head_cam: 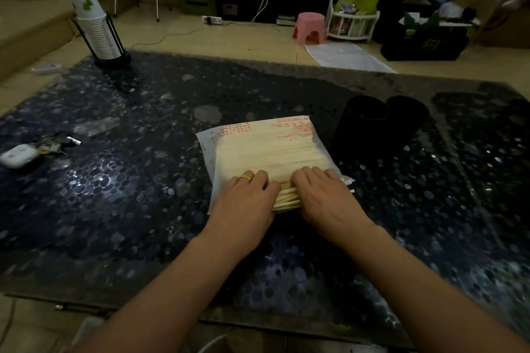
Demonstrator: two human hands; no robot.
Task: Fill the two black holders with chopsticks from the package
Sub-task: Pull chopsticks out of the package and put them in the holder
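On the dark table (120,180), both hands seemingly grip chopsticks (288,198) pointing lengthwise away.

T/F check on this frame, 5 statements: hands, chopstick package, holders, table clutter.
1. Both hands, left and right, are on the near end of the package. True.
2. The two black holders stand left of the package. False: they stand to its right, side by side.
3. Bare chopsticks show at the package's near end, between the hands. True.
4. The holders are packed full of chopsticks. False: no chopsticks stick out of either one.
5. A stack of paper cups sits in a rack at the table's near right corner. False: it is at the far left.
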